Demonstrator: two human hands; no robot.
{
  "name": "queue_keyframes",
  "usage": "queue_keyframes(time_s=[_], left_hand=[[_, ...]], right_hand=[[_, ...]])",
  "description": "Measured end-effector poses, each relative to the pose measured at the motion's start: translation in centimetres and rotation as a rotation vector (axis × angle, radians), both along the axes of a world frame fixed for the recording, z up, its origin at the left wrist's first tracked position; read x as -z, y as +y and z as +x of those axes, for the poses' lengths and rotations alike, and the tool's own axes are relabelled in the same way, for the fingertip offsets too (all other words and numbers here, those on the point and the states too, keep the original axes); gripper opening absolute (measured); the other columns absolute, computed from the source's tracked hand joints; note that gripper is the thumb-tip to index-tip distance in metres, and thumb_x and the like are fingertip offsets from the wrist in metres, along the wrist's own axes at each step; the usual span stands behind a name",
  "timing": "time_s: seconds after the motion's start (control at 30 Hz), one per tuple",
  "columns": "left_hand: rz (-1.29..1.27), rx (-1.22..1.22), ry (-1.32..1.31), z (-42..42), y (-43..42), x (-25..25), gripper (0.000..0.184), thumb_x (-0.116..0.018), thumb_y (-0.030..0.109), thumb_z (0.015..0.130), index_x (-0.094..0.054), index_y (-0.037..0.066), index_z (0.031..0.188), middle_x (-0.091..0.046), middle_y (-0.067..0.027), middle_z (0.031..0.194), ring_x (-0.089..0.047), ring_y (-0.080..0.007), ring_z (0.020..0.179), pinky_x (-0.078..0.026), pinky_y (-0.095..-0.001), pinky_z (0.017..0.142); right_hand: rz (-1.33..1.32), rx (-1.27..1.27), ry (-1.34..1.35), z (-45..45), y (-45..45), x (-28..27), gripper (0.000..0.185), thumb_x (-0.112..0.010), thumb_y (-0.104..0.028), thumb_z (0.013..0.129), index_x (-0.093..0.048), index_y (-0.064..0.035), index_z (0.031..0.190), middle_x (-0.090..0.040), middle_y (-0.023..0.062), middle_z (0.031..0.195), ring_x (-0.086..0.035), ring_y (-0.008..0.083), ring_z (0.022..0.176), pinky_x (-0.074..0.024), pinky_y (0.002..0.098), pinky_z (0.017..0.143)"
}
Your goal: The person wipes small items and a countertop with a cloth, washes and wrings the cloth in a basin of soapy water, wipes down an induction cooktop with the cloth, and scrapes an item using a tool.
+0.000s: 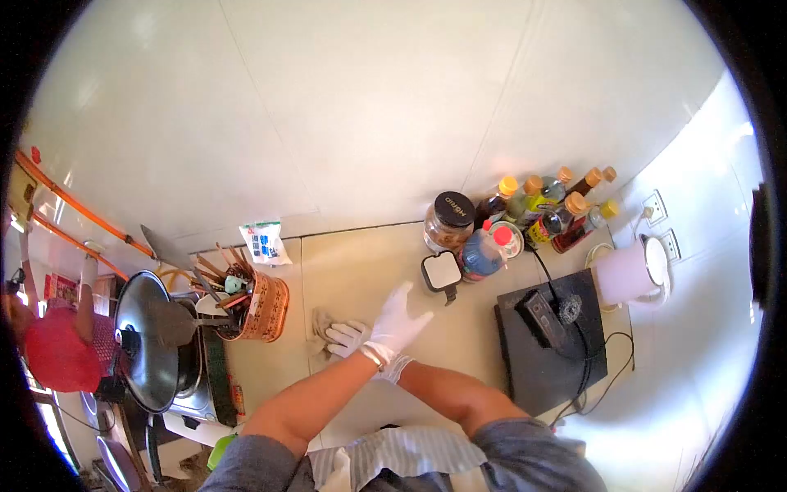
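My left hand (398, 320), in a white glove, is over the tiled counter with its thumb and fingers apart and nothing in it. Crossing beneath my left wrist, my right hand (349, 338) wears a white glove too. Its fingers hold a bunched grey-beige cloth (320, 325) against the counter (270, 369). Beyond my left hand stands a small square white-topped container (442, 271) with a dark rim. Beside that are a blue-labelled bottle (482, 256) with a red cap and a jar (447, 225) with a black lid.
Several sauce bottles (557, 217) stand at the back right, near a black appliance (541, 361) with cables and a pale pitcher (627, 275). Leftward are a utensil basket (266, 307), a white packet (265, 243) and a stove with a dark lidded pan (147, 340).
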State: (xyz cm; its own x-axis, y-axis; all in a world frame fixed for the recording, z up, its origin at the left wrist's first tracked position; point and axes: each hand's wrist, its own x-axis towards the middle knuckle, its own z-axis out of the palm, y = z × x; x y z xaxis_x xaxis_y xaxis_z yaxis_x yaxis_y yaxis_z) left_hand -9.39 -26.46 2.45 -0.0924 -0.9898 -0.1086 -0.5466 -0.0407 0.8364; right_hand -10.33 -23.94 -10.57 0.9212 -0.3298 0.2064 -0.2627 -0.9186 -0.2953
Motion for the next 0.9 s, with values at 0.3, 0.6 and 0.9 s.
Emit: queue_keyframes(time_s=[0.3,0.6,0.9], left_hand=[[0.014,-0.013,-0.075,7.4,13.0,-3.2,0.062,-0.074,0.030,0.084,-0.052,0.000,0.134,-0.058,-0.0231,0.130,-0.055,-0.0346,0.123,-0.042,-0.0390,0.106],[0.255,-0.378,0.204,14.9,33.8,-1.7,0.047,-0.073,0.022,0.088,-0.059,-0.002,0.126,-0.067,-0.0158,0.121,-0.065,-0.0211,0.110,-0.051,-0.0330,0.095],[0.263,-0.533,0.341,20.1,43.8,-3.6,0.033,-0.073,0.010,0.089,-0.063,-0.003,0.117,-0.069,-0.0091,0.111,-0.065,-0.0137,0.102,-0.053,-0.0285,0.091]], right_hand=[[0.245,0.111,-0.066,-1.2,0.8,-5.6,0.028,-0.061,-0.025,0.084,-0.065,-0.0106,0.108,-0.057,0.0091,0.134,-0.048,0.0278,0.132,-0.0407,0.0475,0.104],[0.095,0.295,-0.178,-0.3,2.5,-6.2,0.025,-0.059,-0.013,0.080,-0.067,-0.0127,0.104,-0.060,0.0078,0.132,-0.050,0.0290,0.130,-0.0429,0.0473,0.100],[0.171,0.367,0.080,-0.4,6.6,-8.6,0.033,-0.062,-0.027,0.079,-0.068,-0.0157,0.110,-0.059,0.0071,0.135,-0.048,0.0325,0.131,-0.0414,0.0473,0.103]])
